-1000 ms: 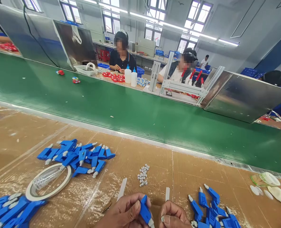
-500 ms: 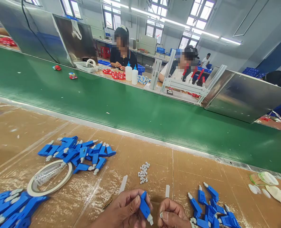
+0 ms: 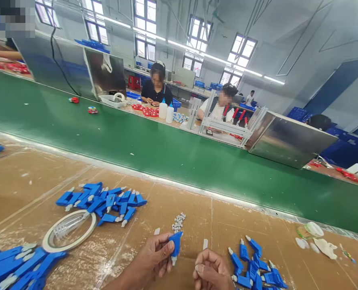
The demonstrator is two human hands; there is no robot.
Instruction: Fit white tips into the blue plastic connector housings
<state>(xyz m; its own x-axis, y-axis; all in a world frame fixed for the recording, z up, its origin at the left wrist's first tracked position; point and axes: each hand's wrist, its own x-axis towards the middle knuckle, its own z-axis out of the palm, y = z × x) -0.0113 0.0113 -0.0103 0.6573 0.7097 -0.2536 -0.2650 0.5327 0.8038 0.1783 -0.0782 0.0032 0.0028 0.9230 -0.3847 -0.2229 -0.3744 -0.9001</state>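
The left hand pinched the blue part, its long axis swung toward the bench's near edge, tip nearest; the right hand pinched a bit.

Scuffed brown tabletop with glossy patches; smooth green belt; shiny metal panels.

The picture's bottom edge cuts off the right hand. Small pale piece in its fingertips is too small to tell.
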